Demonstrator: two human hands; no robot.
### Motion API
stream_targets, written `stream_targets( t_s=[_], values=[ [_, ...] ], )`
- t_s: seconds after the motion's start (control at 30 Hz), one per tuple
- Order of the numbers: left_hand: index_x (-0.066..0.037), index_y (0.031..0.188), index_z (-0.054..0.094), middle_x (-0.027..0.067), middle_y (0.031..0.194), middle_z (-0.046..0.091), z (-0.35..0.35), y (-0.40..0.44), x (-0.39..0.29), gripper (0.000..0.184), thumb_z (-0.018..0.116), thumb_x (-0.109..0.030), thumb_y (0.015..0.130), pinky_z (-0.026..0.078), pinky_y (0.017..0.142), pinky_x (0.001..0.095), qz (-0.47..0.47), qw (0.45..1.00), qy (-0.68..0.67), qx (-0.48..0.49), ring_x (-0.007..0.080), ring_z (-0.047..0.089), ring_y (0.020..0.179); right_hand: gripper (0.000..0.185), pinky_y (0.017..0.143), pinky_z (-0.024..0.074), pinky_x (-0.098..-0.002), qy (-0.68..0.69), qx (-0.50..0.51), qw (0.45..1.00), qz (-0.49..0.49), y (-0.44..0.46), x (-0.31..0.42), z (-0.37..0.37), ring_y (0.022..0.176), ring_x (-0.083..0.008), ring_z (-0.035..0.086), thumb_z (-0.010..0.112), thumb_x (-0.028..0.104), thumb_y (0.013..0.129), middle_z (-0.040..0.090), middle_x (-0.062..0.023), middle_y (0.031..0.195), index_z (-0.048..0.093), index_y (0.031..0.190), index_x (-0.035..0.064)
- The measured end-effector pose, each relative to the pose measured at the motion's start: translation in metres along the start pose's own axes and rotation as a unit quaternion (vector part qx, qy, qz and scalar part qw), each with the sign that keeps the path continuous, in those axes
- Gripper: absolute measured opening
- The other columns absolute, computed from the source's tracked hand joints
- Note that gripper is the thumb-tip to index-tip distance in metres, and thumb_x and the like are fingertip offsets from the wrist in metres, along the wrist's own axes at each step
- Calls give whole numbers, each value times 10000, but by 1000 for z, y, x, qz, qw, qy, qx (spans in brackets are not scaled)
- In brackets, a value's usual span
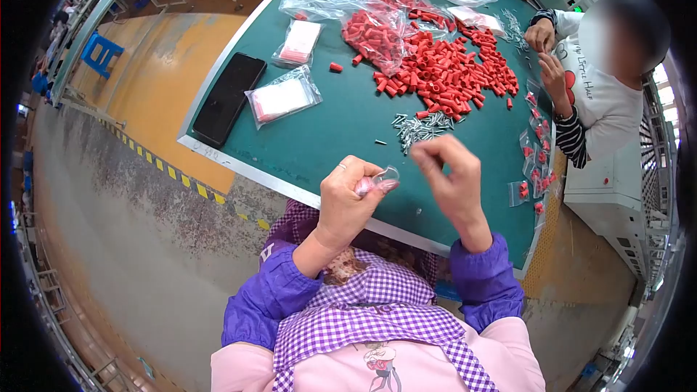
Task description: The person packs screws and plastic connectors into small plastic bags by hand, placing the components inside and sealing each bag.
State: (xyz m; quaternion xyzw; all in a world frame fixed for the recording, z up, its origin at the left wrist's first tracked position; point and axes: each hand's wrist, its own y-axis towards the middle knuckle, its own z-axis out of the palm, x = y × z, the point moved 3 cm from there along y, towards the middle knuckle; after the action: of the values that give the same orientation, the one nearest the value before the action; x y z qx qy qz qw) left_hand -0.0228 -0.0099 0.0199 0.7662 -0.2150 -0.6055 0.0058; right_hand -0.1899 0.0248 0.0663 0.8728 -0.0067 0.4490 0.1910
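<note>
A person in purple sleeves sits or stands at a green table [330, 127], seen from above. The left hand [347, 192] grips a small clear bag [388, 175] with something pinkish in it, held over the near edge of the table. The right hand [451, 174] is raised beside it, apart from the bag, with fingers curled and thumb and forefinger close together; it is blurred, so whether it holds anything cannot be told.

Just beyond the right hand lies a small pile of silver screws [417, 131]. Behind that spreads a large heap of loose red tubes [435, 69], partly under a big clear plastic bag [374, 36].

Along the right edge, a row of little bags [527, 147] with red pieces inside appears finished. The work looks well short of done: the loose tubes far outnumber the bagged ones, and the bag in hand seems unfilled. Two flat white-and-pink packets [283, 98] lie near a black phone [230, 98] at left. Across the corner, a co-worker's hands [541, 35] come together near more screws.
</note>
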Motion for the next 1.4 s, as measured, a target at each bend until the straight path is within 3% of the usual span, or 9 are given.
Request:
stream_targets(
  t_s=[0.23,0.3,0.7,0.83,0.97,1.1,1.23,1.3,1.4],
  values=[
    [8,784,626,51,729,582,3,1,-1,214,798,-95,708,429,578,254,-2,1000,-11,4,114,530,640,143,703,495,-370,-232,-60,967,-82,45,-67,-12,813,-287,620,630,89,833,630,-103,953,655,970,57],
    [9,780,625,56,730,585,4,0,-1,205,792,-88,714,428,576,256,2,1000,-9,6,119,533,638,159,748,496,-404,-305,3,952,7,54,-76,-7,868,-304,616,643,133,820,628,-109,947,648,964,66],
    [11,780,628,58,738,601,1,11,4,174,771,-80,737,440,600,255,-25,999,-30,-5,120,552,666,143,738,474,-428,-333,68,937,82,67,-84,11,841,-339,611,661,63,775,620,-159,869,569,878,25],
    [11,773,631,55,728,600,7,13,13,168,768,-78,738,441,594,251,-48,997,-52,-9,112,550,653,148,729,467,-437,-320,72,943,56,58,-89,12,837,-347,599,622,34,795,604,-158,885,549,925,32],
    [12,769,632,52,713,595,7,17,10,170,768,-85,741,438,576,245,-16,999,-28,-15,102,545,635,165,752,465,-436,-352,-10,934,-56,47,-81,14,843,-336,584,615,25,787,581,-143,903,538,932,41],
    [8,774,636,61,722,601,6,20,10,164,762,-91,743,448,594,260,-24,999,-23,-14,120,553,647,161,721,481,-404,-242,-66,964,-83,41,-29,-1,832,-326,586,582,-28,802,579,-137,899,555,948,34],
    [3,785,639,73,726,599,8,25,6,158,759,-87,734,453,601,278,14,1000,9,-23,151,562,648,133,752,476,-389,-114,70,988,-81,31,12,-1,852,-319,583,590,-17,775,582,-128,918,584,903,22],
    [-4,800,641,86,737,593,8,25,3,162,760,-82,720,455,596,297,13,1000,21,-14,187,571,648,152,787,462,-376,-215,109,948,-208,25,25,3,874,-308,576,588,8,758,576,-128,936,586,909,23],
    [-13,811,632,123,783,592,10,25,3,165,748,-91,724,475,618,358,5,1000,28,2,281,588,688,158,812,451,-374,-293,161,917,-217,21,37,8,891,-304,571,579,20,745,568,-139,954,585,902,24]
  ],
)
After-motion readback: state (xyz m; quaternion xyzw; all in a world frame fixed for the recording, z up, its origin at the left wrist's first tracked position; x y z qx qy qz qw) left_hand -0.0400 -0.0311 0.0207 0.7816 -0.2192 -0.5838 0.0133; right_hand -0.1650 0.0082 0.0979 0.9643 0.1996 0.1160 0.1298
